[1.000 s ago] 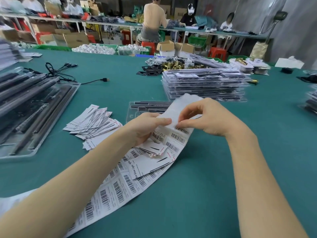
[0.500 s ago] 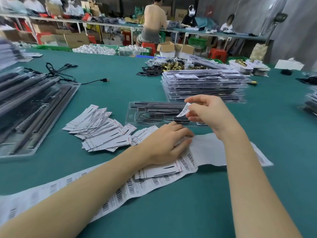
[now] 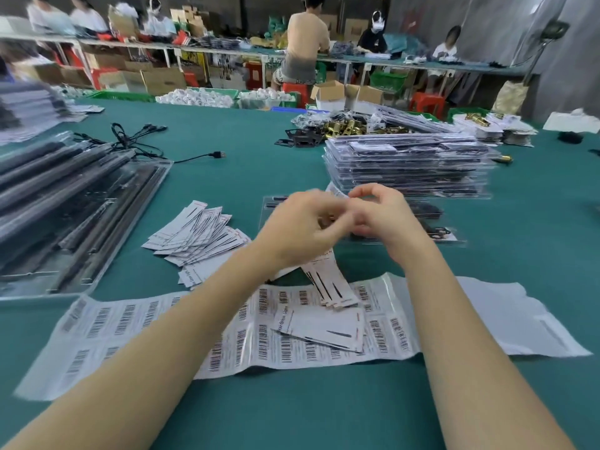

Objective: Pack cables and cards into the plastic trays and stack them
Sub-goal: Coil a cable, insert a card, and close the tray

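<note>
My left hand [image 3: 298, 228] and my right hand [image 3: 384, 219] meet, blurred, above a clear plastic tray [image 3: 436, 230] that holds black cables. A small bunch of white cards [image 3: 329, 285] hangs down from my left hand's grip. Thumb and forefinger of my right hand pinch a small white barcode label [image 3: 336, 189]. Below them a long sheet of barcode labels [image 3: 156, 329] lies flat on the green table, with another white card [image 3: 324, 329] on it. More loose cards [image 3: 194, 235] are fanned out to the left. A stack of filled trays [image 3: 406, 167] stands behind the hands.
Large clear trays with long black bars [image 3: 65, 206] fill the left side. A black USB cable [image 3: 194, 155] lies behind them. Brass parts [image 3: 344, 126] and more packs lie at the back right. Several people work at far benches.
My left hand lifted off the label sheet with cards and rose to meet my right hand over the tray. The right hand still pinches the peeled label. The camera tilted slightly.
</note>
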